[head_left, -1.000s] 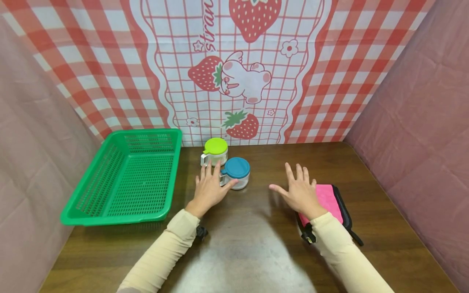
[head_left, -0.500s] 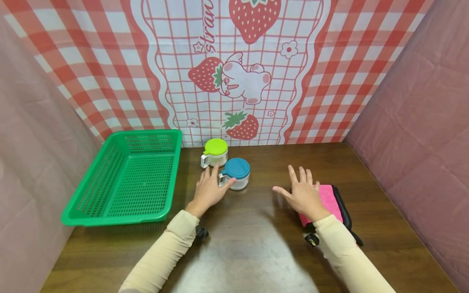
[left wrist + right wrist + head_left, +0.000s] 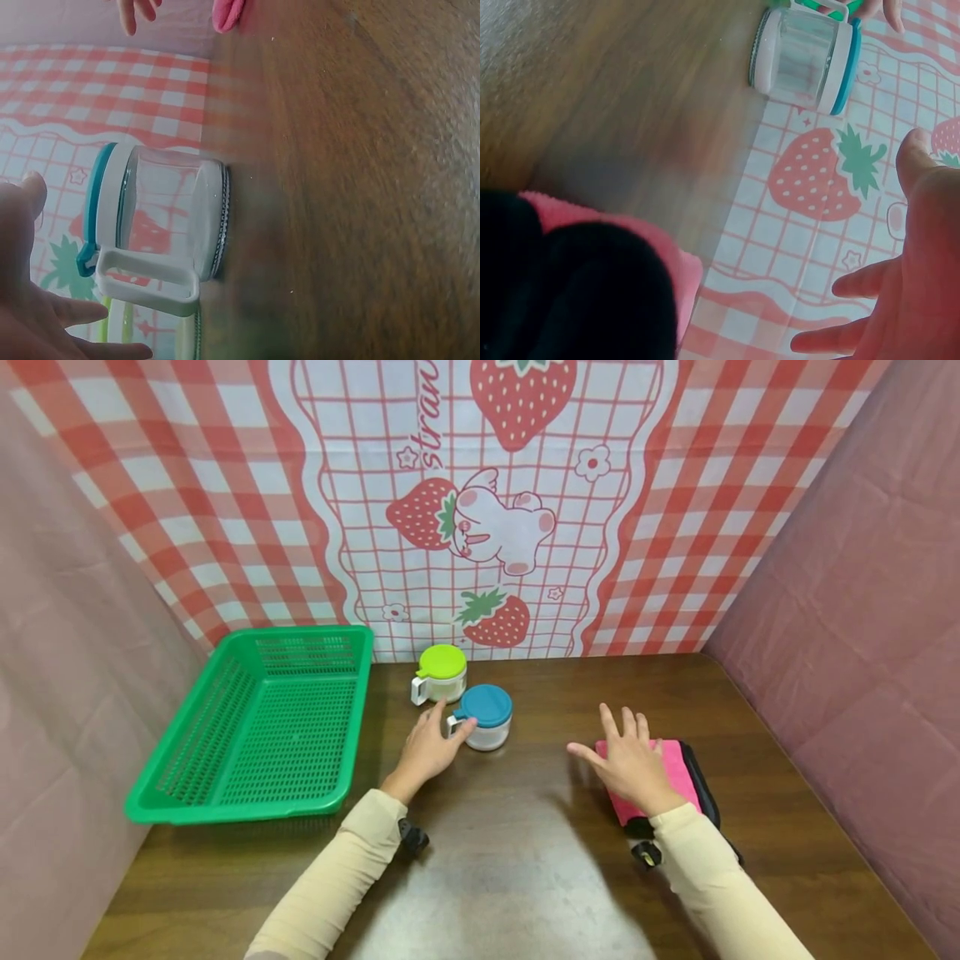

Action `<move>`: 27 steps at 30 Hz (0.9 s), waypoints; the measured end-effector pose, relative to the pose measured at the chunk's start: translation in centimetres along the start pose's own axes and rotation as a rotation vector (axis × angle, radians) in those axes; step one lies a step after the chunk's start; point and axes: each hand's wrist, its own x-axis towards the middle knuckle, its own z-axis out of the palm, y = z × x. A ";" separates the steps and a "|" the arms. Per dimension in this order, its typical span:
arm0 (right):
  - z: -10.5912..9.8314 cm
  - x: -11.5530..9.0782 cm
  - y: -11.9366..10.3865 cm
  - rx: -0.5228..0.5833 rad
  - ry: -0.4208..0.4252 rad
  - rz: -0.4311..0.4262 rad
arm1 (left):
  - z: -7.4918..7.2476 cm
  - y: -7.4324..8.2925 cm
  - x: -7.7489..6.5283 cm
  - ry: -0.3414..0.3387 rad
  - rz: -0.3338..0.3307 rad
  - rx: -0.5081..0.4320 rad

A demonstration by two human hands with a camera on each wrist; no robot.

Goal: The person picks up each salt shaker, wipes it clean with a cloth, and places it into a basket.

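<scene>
A clear glass jar with a blue lid and a white side handle stands upright on the table. Just behind it is a similar jar with a lime-green lid. My left hand hovers at the handle side of the blue-lidded jar, fingers relaxed and holding nothing; in the left wrist view a gap shows between thumb and lid. My right hand, fingers spread, is over a folded pink cloth with black edging, and nothing is in its grasp. The right wrist view shows the cloth below that hand.
On the left sits a green perforated plastic basket. A red-and-white strawberry-print cloth hangs behind the wooden table. Pink fabric covers the sides. Each wrist carries a small black device.
My left hand's fingers have drawn in and come lower by the blue-lidded jar's handle. My right hand has shifted slightly right and towards me, over the pink cloth. The jars have stayed put.
</scene>
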 end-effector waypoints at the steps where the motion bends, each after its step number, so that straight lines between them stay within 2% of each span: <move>1: 0.0 0.0 0.1 0.002 -0.005 0.002 | 0.0 0.0 0.0 0.000 -0.004 -0.009; 19: 0.5 -0.1 1.9 -0.007 -0.059 0.033 | 0.4 -0.5 0.4 -0.012 -0.003 -0.138; 23: 0.4 -0.2 2.1 -0.002 -0.075 0.045 | 0.4 -0.5 0.6 -0.003 -0.003 -0.195; 27: 0.5 -0.3 2.4 0.003 -0.104 0.062 | 0.6 -0.7 0.8 -0.008 -0.034 -0.258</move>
